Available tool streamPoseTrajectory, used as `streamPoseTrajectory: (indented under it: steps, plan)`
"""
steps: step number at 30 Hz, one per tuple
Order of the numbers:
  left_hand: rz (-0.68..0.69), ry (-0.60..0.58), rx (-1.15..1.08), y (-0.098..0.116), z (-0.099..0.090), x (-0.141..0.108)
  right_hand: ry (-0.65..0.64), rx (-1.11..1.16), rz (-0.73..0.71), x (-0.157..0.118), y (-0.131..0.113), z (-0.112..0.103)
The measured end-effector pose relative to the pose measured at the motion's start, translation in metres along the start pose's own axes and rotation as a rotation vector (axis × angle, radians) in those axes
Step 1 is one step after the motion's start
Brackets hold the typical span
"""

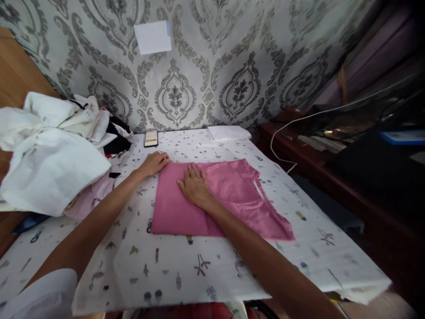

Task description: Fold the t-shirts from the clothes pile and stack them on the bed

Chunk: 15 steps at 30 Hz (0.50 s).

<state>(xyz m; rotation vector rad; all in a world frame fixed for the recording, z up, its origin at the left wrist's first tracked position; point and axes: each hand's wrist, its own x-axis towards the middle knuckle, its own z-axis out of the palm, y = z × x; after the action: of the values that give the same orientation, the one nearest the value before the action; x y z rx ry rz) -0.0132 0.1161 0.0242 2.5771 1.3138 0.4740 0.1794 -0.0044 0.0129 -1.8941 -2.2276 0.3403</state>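
A pink garment (235,186) lies spread on the table with its left part folded into a flat, straight-edged panel. My right hand (195,185) rests palm down on it, near the top middle, with fingers spread. At the garment's upper left corner is my left hand (154,163), its fingertips bent down at the edge. Whether those fingers hold any cloth is hidden. The garment's right side is shiny, with uneven edges.
The table has a printed white cloth (179,283). A heap of mostly white clothes (53,164) stands at the left. Toward the wall lie a phone-like object (151,138) and a folded white cloth (229,133). A white cable (275,137) hangs at the right.
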Motion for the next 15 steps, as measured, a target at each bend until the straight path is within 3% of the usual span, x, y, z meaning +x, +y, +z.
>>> streamPoseTrajectory:
  steps: [4,8,11,15]
  plan:
    - [0.042,0.129,-0.019,0.028,-0.012,-0.036,0.01,0.017,-0.005,0.001,0.002,0.001]
    - [0.221,0.097,-0.148,0.071,-0.032,-0.1,0.073,0.034,-0.057,-0.008,-0.002,-0.005]
    - [0.412,0.042,-0.067,0.097,-0.043,-0.153,0.075,0.126,-0.245,-0.033,-0.012,-0.017]
    - [0.581,0.025,0.2,0.11,-0.038,-0.202,-0.065,0.266,-0.627,-0.078,-0.018,-0.023]
